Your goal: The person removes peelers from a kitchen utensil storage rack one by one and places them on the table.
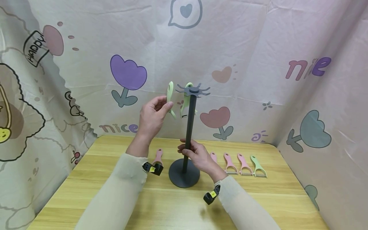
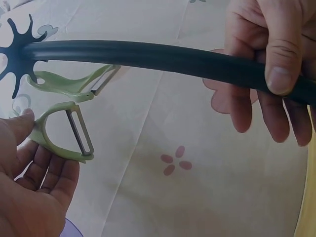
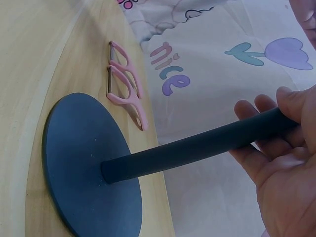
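My left hand point(image 1: 153, 116) pinches a light green peeler point(image 1: 170, 91) upright, just left of the dark stand's hooked top point(image 1: 194, 90). In the left wrist view, the fingers hold this peeler point(image 2: 45, 140) near the base of its head, and the blade faces away from the palm. A second green peeler point(image 2: 64, 85) hangs from one of the stand's hooks. My right hand point(image 1: 202, 156) grips the stand's pole point(image 1: 189, 127) at its lower half, thumb on the near side. The stand's round base point(image 3: 89, 163) rests on the table.
Right of the stand, several pink peelers point(image 1: 229, 163) and one green peeler point(image 1: 258, 166) lie in a row on the wooden table point(image 1: 172, 207). To the left are pink peelers point(image 3: 129, 96), partly hidden by my wrist in the head view. A printed cloth point(image 1: 244, 38) hangs behind the table.
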Demonstrator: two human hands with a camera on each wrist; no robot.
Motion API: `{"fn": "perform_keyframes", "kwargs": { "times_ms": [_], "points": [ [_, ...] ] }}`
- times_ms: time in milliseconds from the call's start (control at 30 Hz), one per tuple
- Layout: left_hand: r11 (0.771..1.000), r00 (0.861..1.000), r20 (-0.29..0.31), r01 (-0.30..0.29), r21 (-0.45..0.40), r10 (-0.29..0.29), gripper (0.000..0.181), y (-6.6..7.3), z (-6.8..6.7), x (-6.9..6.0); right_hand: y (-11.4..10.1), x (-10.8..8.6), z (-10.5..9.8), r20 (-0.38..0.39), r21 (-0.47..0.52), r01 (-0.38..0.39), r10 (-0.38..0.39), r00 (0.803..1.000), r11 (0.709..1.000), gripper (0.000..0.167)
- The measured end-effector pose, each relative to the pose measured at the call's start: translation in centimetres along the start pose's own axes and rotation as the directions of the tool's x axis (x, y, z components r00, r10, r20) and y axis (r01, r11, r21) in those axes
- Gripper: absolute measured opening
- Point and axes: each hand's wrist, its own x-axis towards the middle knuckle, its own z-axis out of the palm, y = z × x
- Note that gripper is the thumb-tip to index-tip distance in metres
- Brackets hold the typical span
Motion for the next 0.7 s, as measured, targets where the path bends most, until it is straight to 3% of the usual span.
{"fn": "perform_keyframes", "kwargs": {
  "times_ms": [400,700],
  "points": [
    [0.999,0.999,-0.035,0.032,0.031,-0.031,0.035,-0.8,-0.2,-0.6,-0.1,0.0,0.0,-0.008,-0.016,0.014,-0.014,1.000,1.000,0.038],
    [0.996,0.997,-0.016,0.073,0.057,-0.072,0.038,-1.8,-0.6,-1.3,-0.7,0.0,0.0,-0.005,-0.104,-0.001,0.000,1.000,0.995,0.041]
  ]
}}
